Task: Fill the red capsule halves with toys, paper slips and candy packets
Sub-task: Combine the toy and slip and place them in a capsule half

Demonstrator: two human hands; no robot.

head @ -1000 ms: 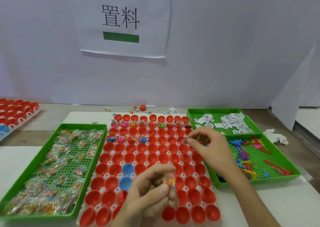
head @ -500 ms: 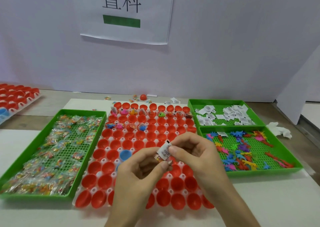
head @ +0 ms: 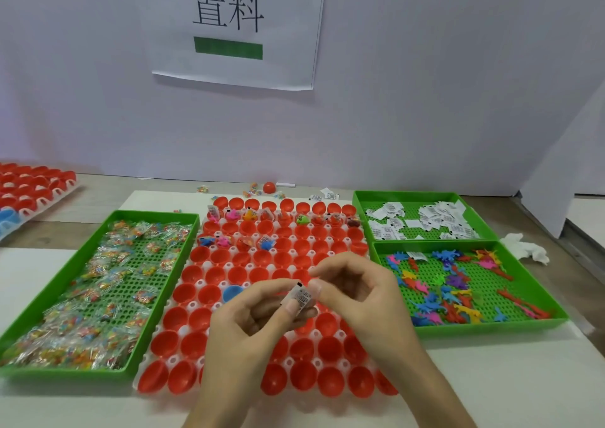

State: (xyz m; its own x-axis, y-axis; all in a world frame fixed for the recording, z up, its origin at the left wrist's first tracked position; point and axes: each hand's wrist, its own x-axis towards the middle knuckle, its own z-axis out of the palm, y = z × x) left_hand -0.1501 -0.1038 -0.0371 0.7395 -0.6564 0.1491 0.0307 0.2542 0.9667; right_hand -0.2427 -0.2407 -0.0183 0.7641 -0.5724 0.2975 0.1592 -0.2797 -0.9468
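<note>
A white rack of red capsule halves (head: 258, 300) fills the middle of the table; several halves in the two far rows hold toys and slips, and a blue half (head: 231, 292) sits among the red ones. Both hands meet above the rack's centre. My left hand (head: 248, 326) and my right hand (head: 357, 293) pinch a small white printed paper slip (head: 302, 297) between thumbs and fingertips. Whether the left hand also holds a candy packet is hidden by its fingers.
A green tray of candy packets (head: 95, 296) lies to the left. At the right, a green tray of paper slips (head: 422, 221) sits behind a green tray of coloured toys (head: 458, 283). Another capsule rack (head: 29, 192) is far left. A loose red capsule (head: 269, 186) and crumpled tissue (head: 523, 247) lie nearby.
My right hand came back from the right-hand trays to the centre and met the left hand. A paper slip now sits between both hands. The view tilted down slightly.
</note>
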